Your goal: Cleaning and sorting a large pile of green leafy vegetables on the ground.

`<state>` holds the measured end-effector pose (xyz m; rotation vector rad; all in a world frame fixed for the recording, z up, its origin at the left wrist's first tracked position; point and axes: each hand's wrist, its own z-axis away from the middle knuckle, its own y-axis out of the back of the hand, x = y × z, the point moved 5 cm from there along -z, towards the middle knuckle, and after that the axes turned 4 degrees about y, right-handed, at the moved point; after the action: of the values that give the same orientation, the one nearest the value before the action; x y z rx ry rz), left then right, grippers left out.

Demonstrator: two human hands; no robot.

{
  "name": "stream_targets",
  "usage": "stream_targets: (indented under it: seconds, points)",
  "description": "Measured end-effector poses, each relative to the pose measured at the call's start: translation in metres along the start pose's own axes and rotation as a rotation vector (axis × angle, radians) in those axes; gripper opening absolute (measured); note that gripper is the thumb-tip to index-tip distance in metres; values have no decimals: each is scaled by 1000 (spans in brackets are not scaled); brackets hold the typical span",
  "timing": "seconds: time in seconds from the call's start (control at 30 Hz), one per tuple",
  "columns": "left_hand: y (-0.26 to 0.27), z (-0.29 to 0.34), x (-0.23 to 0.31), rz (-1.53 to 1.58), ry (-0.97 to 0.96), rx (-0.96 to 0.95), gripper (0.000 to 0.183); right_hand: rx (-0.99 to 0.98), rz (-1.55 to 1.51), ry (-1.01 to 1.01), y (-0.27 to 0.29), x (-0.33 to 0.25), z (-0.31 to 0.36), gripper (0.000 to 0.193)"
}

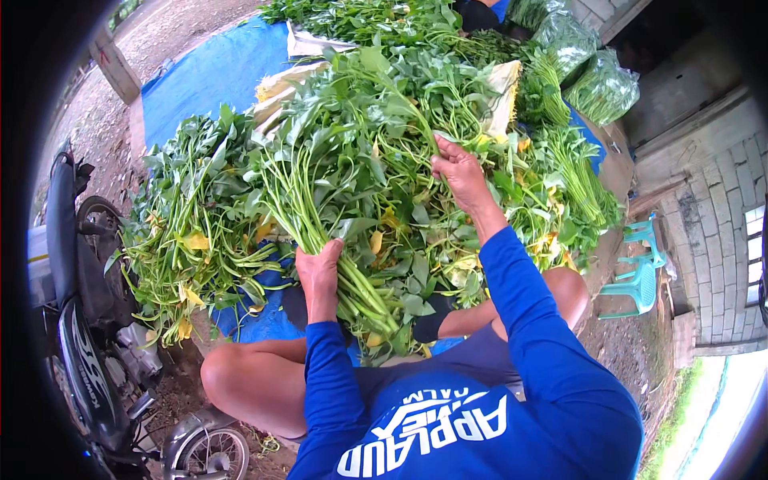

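1. Greens bundle: one thick sheaf of long-stemmed leafy greens lies across the blue tarp, cut ends toward the person's knees. The left hand is wrapped round its stems just above the cut ends, fingers closed on them.
2. Up the bundle from that grip, the right hand rests among the leaves with fingers pinched on a stem or two; which ones, I cannot tell.
3. Left of the grip lies a second loose heap of greens, touching the bundle; right of it a third heap.
4. Beyond the grip, three bagged bunches sit at the tarp's far edge.
5. One motorbike crowds the left edge; two green plastic chairs stand well to the right, on bare ground.
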<state>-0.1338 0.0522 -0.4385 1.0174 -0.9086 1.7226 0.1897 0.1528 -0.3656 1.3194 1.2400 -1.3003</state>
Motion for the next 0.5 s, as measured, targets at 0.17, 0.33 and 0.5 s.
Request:
stream_targets:
  seconds: [0.17,0.33,0.5]
  points:
    - [-5,-4,-25,-11,28,-16,40,134,-112,1,3,-8,44,45]
    - [-15,-1,-36,10,19,-64,42,354,151,165,5,-27,75,35]
    - [-24,-3,-56,-2,13,-47,46,443,839,475,-29,-42,90,33]
